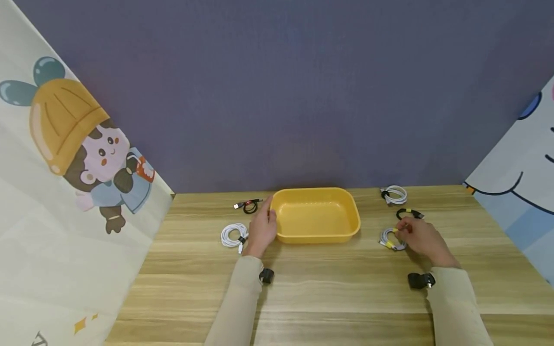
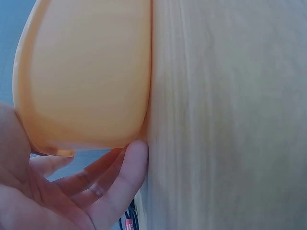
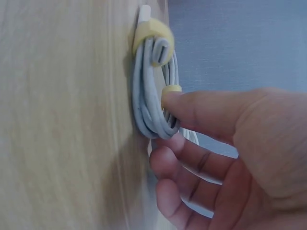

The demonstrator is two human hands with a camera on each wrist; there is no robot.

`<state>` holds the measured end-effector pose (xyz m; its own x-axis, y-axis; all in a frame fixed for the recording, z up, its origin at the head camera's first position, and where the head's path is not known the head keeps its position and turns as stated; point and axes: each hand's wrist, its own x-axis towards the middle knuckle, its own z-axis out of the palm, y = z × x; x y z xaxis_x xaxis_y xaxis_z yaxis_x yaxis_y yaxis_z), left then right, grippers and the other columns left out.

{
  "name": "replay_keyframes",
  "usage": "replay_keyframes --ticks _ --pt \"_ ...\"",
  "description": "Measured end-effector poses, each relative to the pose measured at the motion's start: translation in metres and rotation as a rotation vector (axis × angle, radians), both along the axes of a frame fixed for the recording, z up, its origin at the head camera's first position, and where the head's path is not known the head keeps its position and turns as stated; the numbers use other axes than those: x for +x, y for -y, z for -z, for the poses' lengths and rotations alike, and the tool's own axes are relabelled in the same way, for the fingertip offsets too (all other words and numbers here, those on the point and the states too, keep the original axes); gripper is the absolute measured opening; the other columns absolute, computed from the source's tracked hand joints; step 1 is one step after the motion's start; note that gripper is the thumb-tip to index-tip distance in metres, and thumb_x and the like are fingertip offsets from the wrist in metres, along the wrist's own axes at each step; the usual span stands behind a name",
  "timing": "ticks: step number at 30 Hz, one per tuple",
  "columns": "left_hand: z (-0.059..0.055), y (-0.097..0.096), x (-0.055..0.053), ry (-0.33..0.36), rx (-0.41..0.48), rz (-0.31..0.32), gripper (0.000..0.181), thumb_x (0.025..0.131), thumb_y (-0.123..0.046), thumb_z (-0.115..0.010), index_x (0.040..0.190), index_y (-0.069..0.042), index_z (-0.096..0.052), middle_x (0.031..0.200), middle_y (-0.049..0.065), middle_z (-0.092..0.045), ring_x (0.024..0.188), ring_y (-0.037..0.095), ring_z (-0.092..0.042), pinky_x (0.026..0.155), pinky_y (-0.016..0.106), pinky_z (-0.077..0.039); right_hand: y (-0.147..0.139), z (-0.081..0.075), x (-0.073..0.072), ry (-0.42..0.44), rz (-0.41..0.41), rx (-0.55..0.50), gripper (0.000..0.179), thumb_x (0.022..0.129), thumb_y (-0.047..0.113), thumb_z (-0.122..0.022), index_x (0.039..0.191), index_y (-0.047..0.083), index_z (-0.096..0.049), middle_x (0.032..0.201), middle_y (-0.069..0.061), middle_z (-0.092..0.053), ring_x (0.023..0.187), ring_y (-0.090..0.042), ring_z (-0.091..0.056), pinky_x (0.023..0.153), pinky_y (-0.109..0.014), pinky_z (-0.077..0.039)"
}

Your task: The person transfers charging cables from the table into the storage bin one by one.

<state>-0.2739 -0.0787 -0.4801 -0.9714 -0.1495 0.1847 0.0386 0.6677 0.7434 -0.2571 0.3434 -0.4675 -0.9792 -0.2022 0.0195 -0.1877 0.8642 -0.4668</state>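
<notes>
My left hand point(image 1: 262, 230) rests against the left end of a yellow plastic bin point(image 1: 316, 239), which holds nothing. In the left wrist view its fingers point(image 2: 129, 175) are extended and touch the bin's outer wall low down, close to the table. My right hand point(image 1: 426, 240) pinches a coiled grey cable point(image 1: 385, 235) between thumb and index finger, right of the bin. Yellow ties point(image 3: 152, 31) bind this coil, and a connector end shows in the right wrist view. Just beyond that hand lies a black cable point(image 1: 402, 211) with a yellow tie.
Left of the bin lie a white coiled cable point(image 1: 229, 235) with a black tie and a small black cable point(image 1: 250, 207) with a red tie. Another white coiled cable point(image 1: 397, 194) lies at the back right. A dark partition point(image 1: 303, 96) stands behind the wooden table point(image 1: 329, 298).
</notes>
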Motion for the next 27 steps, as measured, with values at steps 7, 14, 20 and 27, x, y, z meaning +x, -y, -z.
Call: replay_keyframes --ticks 7,14,20,27 --pt "-0.0024 -0.0005 0.0008 0.006 0.001 0.001 0.047 0.099 -0.023 -0.044 0.144 -0.031 -0.037 0.138 0.004 -0.049 0.116 0.030 -0.052 0.094 0.049 -0.041 0.0003 -0.0023 -0.0012 -0.024 -0.004 0.008 0.016 0.090 0.018 -0.061 0.098 0.006 -0.063 0.081 -0.003 -0.063 0.068 -0.016 -0.056 0.058 -0.036 -0.043" --pt "-0.0044 -0.0013 0.0021 0.016 -0.001 0.005 0.047 0.099 -0.023 -0.043 0.145 -0.031 -0.036 0.139 0.005 -0.048 0.117 0.032 -0.051 0.095 0.050 -0.041 0.0022 -0.0048 0.0007 -0.030 0.002 0.001 0.015 0.090 0.019 -0.061 0.098 0.006 -0.063 0.083 -0.005 -0.064 0.070 -0.018 -0.057 0.060 -0.038 -0.044" --pt "-0.0037 -0.0007 0.0025 0.011 0.004 0.017 0.047 0.099 -0.024 -0.042 0.146 -0.030 -0.035 0.140 0.006 -0.047 0.117 0.033 -0.052 0.095 0.050 -0.041 0.0046 -0.0084 0.0018 -0.051 0.012 -0.010 0.015 0.090 0.019 -0.062 0.097 0.006 -0.063 0.083 -0.005 -0.063 0.070 -0.018 -0.057 0.059 -0.036 -0.043" --pt "-0.0043 0.0002 0.0038 0.017 0.003 0.009 0.046 0.099 -0.025 -0.042 0.145 -0.031 -0.035 0.139 0.005 -0.048 0.116 0.033 -0.052 0.094 0.050 -0.041 0.0080 -0.0093 0.0019 -0.078 0.025 -0.030 0.017 0.090 0.024 -0.063 0.094 0.008 -0.063 0.080 -0.003 -0.063 0.068 -0.016 -0.055 0.059 -0.033 -0.041"
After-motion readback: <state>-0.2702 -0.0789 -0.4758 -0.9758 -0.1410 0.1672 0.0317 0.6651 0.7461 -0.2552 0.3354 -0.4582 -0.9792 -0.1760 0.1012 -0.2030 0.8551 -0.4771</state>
